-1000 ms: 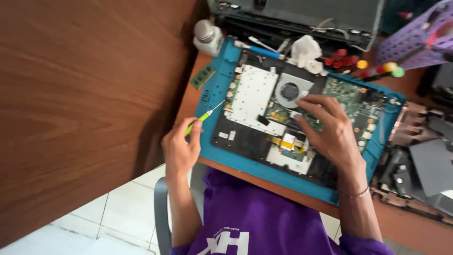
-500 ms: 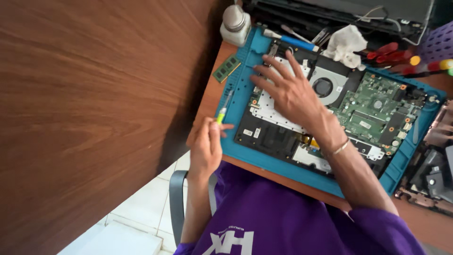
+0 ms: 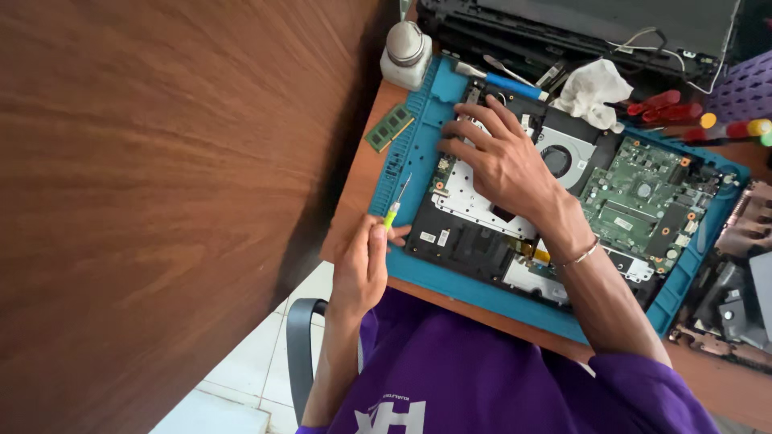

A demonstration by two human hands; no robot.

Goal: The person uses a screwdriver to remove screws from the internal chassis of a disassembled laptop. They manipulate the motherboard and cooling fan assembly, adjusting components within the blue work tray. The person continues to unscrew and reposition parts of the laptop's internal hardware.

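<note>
An opened laptop base lies on a blue work mat, showing a silver plate, a fan and a green motherboard. My left hand is at the mat's near left edge, closed around a small screwdriver with a yellow-green handle; its tip points up over the mat's ridged edge. My right hand, a thin bracelet on its wrist, rests with fingers spread on the silver plate near the laptop's far left corner. It holds nothing.
A green memory stick lies on the desk left of the mat, with a white bottle beyond it. A blue-handled tool, a white cloth and red-handled screwdrivers lie at the back. A wooden panel fills the left. Loose laptop parts sit right.
My right hand has moved from the laptop's middle to its far left corner and spread flat on the silver plate. My left hand keeps the screwdriver near the mat's edge.
</note>
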